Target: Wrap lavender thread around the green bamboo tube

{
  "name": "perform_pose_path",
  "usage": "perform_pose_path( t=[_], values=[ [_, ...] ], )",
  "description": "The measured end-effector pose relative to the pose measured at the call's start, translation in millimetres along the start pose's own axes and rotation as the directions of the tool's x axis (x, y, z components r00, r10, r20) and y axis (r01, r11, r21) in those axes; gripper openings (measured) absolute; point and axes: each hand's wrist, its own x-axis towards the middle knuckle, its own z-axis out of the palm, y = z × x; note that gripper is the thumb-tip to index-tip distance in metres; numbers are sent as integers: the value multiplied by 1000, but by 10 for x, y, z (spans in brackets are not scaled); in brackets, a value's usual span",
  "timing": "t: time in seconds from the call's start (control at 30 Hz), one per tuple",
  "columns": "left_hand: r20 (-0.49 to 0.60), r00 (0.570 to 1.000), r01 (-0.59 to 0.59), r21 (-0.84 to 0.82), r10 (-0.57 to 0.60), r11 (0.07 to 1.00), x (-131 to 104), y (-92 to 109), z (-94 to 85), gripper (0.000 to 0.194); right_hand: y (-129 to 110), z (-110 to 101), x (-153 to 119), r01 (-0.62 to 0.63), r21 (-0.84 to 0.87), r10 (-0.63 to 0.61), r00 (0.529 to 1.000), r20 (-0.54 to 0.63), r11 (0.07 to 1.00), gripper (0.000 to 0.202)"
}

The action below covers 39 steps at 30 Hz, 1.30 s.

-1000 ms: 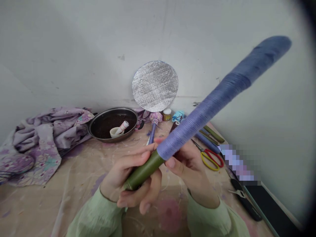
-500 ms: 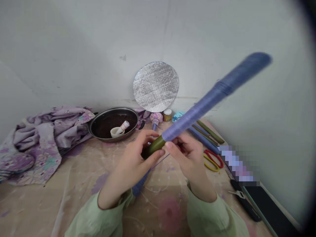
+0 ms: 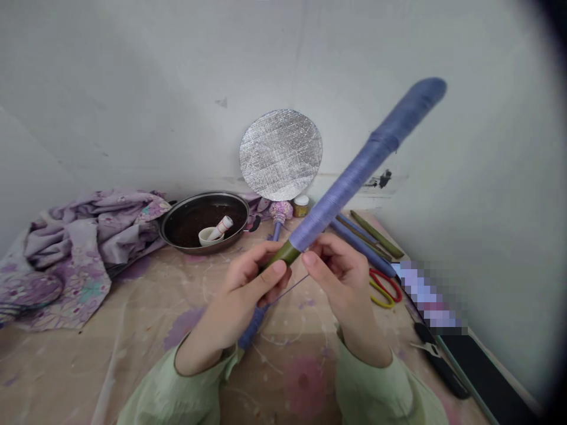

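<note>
My left hand (image 3: 248,283) is closed round the bare green lower end of a bamboo stick (image 3: 345,183). Blue-purple thread is wound tightly over the rest of the stick, which slants up to the right. Just below the edge of the winding, my right hand (image 3: 343,280) pinches the thread (image 3: 292,286). That strand runs down left, towards a blue thread spool (image 3: 253,330) on the table, partly hidden by my left hand and sleeve.
A pan (image 3: 204,251) holding a small white cup stands left of centre, beside bunched floral cloth (image 3: 88,236). A round silver disc (image 3: 281,154) leans on the wall. To the right lie scissors (image 3: 385,289), more sticks (image 3: 376,233), a black-handled cutter (image 3: 443,366) and a phone (image 3: 478,366).
The stick's upper end has swung left and up, standing a little steeper. My left thumb and fingers have shifted on the green end; my right hand keeps its pinch.
</note>
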Motion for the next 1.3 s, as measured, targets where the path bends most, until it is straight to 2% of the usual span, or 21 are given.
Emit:
perform_pose_path(
  t=[0.13, 0.23, 0.33, 0.67, 0.87, 1.3],
  values=[
    [56, 996, 69, -131, -62, 989, -7, 68, -6, 26, -22, -10, -4, 28, 4, -28, 999, -18, 1000, 3],
    [107, 987, 144, -203, -124, 969, -8, 85, -9, 29, -46, -3, -6, 51, 10, -51, 999, -15, 999, 9],
    [136, 980, 177, -237, -148, 955, 0, 80, -7, 38, -67, 6, -9, 81, 42, -80, 996, -29, 996, 11],
    [121, 976, 206, -242, -181, 948, 21, 70, -7, 33, -82, 3, -40, 81, 68, -77, 995, -58, 994, 12],
    [189, 973, 184, -304, -131, 935, 18, 48, 6, 23, -54, 19, -33, 70, 120, -66, 997, -33, 990, 13],
    [185, 978, 159, -364, -96, 918, 26, 18, 13, 19, -19, 22, -40, 21, 157, -20, 1000, -5, 987, 13]
  ],
)
